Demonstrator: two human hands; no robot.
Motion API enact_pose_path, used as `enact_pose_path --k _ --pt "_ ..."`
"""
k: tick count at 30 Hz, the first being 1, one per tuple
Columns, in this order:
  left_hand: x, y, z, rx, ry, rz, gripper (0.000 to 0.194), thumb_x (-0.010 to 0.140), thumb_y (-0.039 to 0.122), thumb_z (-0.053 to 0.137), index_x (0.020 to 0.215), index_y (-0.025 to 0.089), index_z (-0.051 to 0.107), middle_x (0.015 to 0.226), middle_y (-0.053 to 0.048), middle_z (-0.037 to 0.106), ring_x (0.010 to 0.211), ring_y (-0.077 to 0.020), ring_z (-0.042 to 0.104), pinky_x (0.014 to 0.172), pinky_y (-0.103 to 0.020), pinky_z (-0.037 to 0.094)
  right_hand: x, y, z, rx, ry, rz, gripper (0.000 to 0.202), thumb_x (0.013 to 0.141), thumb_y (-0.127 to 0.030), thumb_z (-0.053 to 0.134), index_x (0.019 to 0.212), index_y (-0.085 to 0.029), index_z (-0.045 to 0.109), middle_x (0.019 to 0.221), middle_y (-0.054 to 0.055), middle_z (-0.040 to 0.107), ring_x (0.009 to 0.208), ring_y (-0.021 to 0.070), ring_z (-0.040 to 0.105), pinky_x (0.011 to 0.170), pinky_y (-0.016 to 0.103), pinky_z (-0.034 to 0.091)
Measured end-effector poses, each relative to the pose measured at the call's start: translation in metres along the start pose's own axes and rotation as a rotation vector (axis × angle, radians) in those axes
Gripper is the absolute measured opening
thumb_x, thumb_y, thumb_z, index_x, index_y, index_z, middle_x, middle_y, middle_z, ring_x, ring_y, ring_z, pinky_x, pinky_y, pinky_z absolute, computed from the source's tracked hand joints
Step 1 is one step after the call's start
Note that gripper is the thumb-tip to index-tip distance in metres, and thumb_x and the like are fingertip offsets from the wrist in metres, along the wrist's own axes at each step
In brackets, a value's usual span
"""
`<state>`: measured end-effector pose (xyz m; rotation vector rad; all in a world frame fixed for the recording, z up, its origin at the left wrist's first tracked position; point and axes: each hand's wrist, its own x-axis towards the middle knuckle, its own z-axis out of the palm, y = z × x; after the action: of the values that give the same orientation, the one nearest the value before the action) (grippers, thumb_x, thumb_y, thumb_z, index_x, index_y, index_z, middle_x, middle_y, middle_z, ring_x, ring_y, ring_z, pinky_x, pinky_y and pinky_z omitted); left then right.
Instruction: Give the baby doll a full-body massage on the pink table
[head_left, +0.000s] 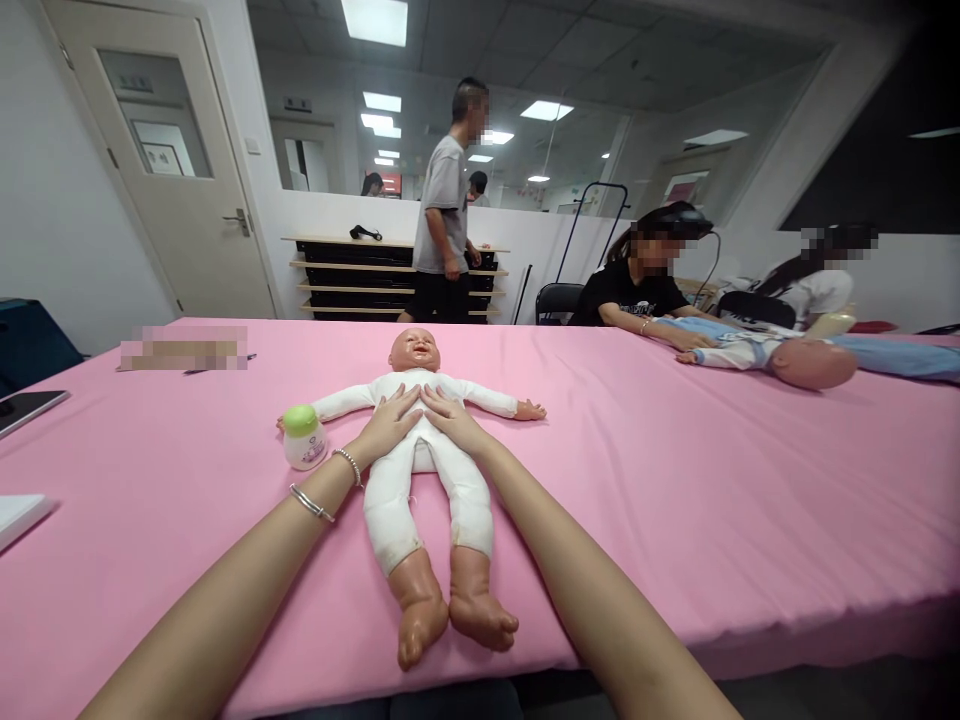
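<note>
A baby doll with a white cloth body lies on its back on the pink-covered table, feet toward me and arms spread wide. Flat on the left side of its belly rests my left hand, fingers stretched out. My right hand lies likewise on the other side, with the fingertips of both hands close together near the doll's chest. Neither hand grips anything. Beside my left wrist stands a white jar with a green lid, next to the doll's hand.
The pink tablecloth reaches to the near edge. At the left are a phone, a white box-like object and a blurred-out item. Across at right, a person handles another doll. Someone walks behind the table.
</note>
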<state>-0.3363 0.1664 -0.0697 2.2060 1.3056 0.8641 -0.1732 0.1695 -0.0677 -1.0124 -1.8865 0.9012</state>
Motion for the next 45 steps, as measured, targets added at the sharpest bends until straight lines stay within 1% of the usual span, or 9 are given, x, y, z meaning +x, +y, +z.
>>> enact_pose_path --k 5,12,16,21,23,27,30,35,45 --pt "0.001 -0.013 -0.004 0.151 -0.022 -0.075 0.053 0.092 0.045 0.027 0.142 0.026 0.028 0.151 -0.003 0.015 0.14 -0.0264 0.006 0.107 -0.059 0.005 0.0 0.016 -0.013 -0.186 -0.065 0.018 0.051 0.088 -0.046 0.043 0.135 -0.03 0.039 0.15 0.002 0.016 0.141 0.0225 0.005 0.109 0.053 -0.008" --pt "-0.001 -0.038 -0.006 0.22 0.088 -0.238 0.052 0.094 0.038 0.021 0.143 0.02 0.027 0.15 -0.005 0.018 0.139 -0.0266 0.01 0.108 -0.059 0.009 -0.004 0.039 -0.022 -0.35 0.017 0.087 0.055 0.091 -0.049 0.03 0.141 -0.026 0.03 0.152 0.002 0.011 0.141 0.0204 0.006 0.113 0.048 0.003" --pt "-0.003 -0.051 -0.006 0.21 0.259 -0.235 0.046 0.091 0.03 0.031 0.131 0.013 0.048 0.142 -0.008 0.037 0.136 -0.0268 0.023 0.111 -0.049 0.019 -0.011 0.038 -0.023 -0.404 0.204 0.135 0.05 0.09 -0.044 0.036 0.134 -0.023 0.044 0.145 0.005 0.034 0.136 0.0212 0.028 0.111 0.04 0.022" --pt "-0.009 -0.037 -0.016 0.077 0.462 -0.168 0.04 0.079 0.012 0.04 0.111 0.014 0.065 0.121 -0.006 0.06 0.12 -0.0209 0.049 0.106 -0.035 0.036 -0.014 0.031 -0.022 -0.394 0.528 0.24 0.029 0.084 -0.034 0.046 0.097 -0.019 0.067 0.101 0.007 0.068 0.098 0.0224 0.061 0.091 0.036 0.044" --pt "-0.01 -0.019 -0.019 -0.032 0.41 -0.031 0.04 0.078 0.015 0.042 0.111 0.016 0.064 0.118 -0.003 0.062 0.114 -0.019 0.054 0.103 -0.033 0.04 -0.011 0.031 -0.018 -0.215 0.552 0.216 0.03 0.085 -0.031 0.042 0.094 -0.016 0.067 0.099 0.007 0.069 0.096 0.021 0.062 0.089 0.034 0.046" --pt "-0.008 0.02 -0.017 -0.152 -0.087 0.253 0.035 0.079 0.02 0.043 0.104 0.02 0.068 0.111 0.0 0.065 0.117 -0.0183 0.052 0.107 -0.035 0.035 -0.008 0.035 -0.012 0.089 0.462 0.227 0.033 0.081 -0.022 0.046 0.11 -0.013 0.06 0.118 0.009 0.062 0.11 0.0196 0.056 0.098 0.034 0.042" --pt "0.0 0.032 -0.013 -0.08 -0.267 0.316 0.037 0.082 0.021 0.04 0.108 0.022 0.066 0.116 0.001 0.063 0.126 -0.0179 0.043 0.113 -0.038 0.02 -0.009 0.04 -0.012 0.126 0.398 0.224 0.038 0.082 -0.021 0.047 0.117 -0.015 0.056 0.128 0.008 0.055 0.119 0.0195 0.051 0.103 0.036 0.037" --pt "0.017 0.023 -0.011 0.109 -0.331 0.258 0.044 0.09 0.038 0.034 0.128 0.026 0.05 0.141 -0.001 0.039 0.137 -0.0212 0.023 0.112 -0.05 0.004 -0.009 0.046 -0.012 0.133 0.365 0.19 0.04 0.084 -0.025 0.047 0.122 -0.017 0.054 0.133 0.008 0.051 0.124 0.0188 0.046 0.108 0.037 0.032" --pt "0.037 -0.004 -0.004 0.311 -0.132 -0.061 0.055 0.09 0.051 0.025 0.14 0.03 0.031 0.151 0.0 0.016 0.14 -0.0266 0.004 0.107 -0.06 0.004 -0.008 0.048 -0.01 0.108 0.303 0.156 0.044 0.086 -0.032 0.046 0.127 -0.017 0.051 0.14 0.005 0.042 0.133 0.0164 0.034 0.114 0.035 0.022"
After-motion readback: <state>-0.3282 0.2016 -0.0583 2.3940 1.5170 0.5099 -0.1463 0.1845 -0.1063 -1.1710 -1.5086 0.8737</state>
